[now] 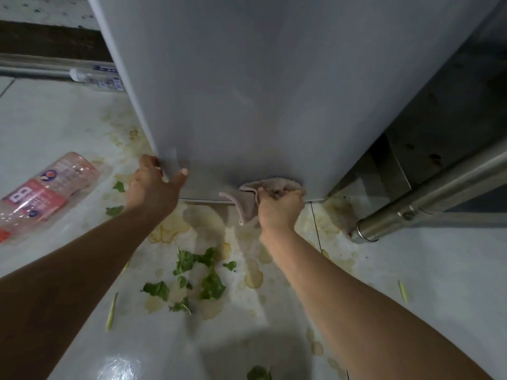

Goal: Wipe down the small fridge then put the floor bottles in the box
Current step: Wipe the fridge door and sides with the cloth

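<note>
Head view: wiping the small grey fridge (247, 91) low on its front.
My left hand (153, 185) grips its corner to steady it; my right hand (279, 207) bunches the pale pink cloth (263, 187) against the bottom edge; a pink-labelled plastic bottle (41, 193) lies on the floor, left.

Tall grey fridge (247, 91) blocks ahead; steel table leg (428, 187) crowds right. Left floor: pink-labelled clear plastic bottle (41, 196) lying flat, second clear bottle (98, 79) beside fridge. Open tile between arms, littered with green leaf scraps (200, 275)
</note>
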Tool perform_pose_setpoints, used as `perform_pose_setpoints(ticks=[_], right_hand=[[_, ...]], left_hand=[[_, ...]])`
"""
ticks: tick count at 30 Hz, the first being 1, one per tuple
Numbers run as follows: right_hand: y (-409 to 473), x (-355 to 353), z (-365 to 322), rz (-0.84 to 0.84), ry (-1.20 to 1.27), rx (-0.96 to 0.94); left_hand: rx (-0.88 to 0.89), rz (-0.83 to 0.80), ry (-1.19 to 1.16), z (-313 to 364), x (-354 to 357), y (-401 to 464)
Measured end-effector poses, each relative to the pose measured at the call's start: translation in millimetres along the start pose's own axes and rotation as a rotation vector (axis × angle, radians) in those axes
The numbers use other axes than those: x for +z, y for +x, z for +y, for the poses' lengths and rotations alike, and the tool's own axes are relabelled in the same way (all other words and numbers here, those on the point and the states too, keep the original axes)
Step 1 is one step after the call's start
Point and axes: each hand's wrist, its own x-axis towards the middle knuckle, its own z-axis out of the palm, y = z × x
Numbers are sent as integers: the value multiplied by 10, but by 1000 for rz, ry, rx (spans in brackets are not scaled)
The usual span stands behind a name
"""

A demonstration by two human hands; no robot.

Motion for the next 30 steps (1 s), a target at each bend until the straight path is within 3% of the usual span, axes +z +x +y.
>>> perform_pose_setpoints(ticks=[3, 7, 11, 15, 25, 30], right_hand=[[278, -241, 65, 63, -118, -46], [679, -684, 37, 180, -313, 37], [826, -950, -108, 261, -239, -162], [811, -951, -145, 211, -157, -292], [923, -732, 201, 61, -16, 121], [971, -699, 239, 195, 122, 264]], left_hand=[[19, -9, -16, -55, 2, 11], [13, -24, -37, -79, 5, 12], [29, -8, 1, -82, 0, 13], [86, 22, 21, -124, 38, -14], [97, 25, -101, -216, 102, 21], [104, 25, -145, -228, 109, 28]])
